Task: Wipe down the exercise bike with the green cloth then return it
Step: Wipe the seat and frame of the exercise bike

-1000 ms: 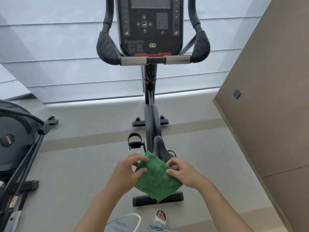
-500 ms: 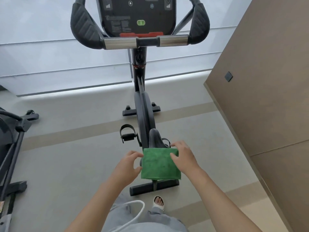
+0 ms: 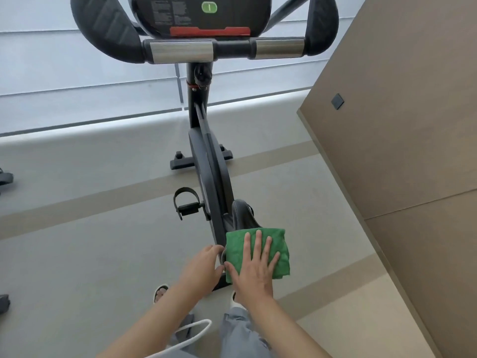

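Note:
A black exercise bike (image 3: 210, 174) stands in front of me, its handlebars (image 3: 180, 51) and console at the top of the view. The folded green cloth (image 3: 280, 246) lies over the rear of the black saddle (image 3: 241, 213). My right hand (image 3: 254, 270) presses flat on the cloth with fingers spread. My left hand (image 3: 204, 267) sits just left of the cloth, fingertips curled at the saddle's left edge; whether it grips the saddle I cannot tell. Most of the saddle is hidden under the cloth.
A brown wall panel (image 3: 402, 151) runs close along the right. The bike's left pedal (image 3: 187, 205) sticks out to the left. Part of another machine (image 3: 5, 178) shows at the far left edge. My feet in sandals (image 3: 160, 293) are below the saddle.
The cloth went from held between both hands to laid on the saddle. My right hand moved on top of it and flattened. The view has moved closer to the bike.

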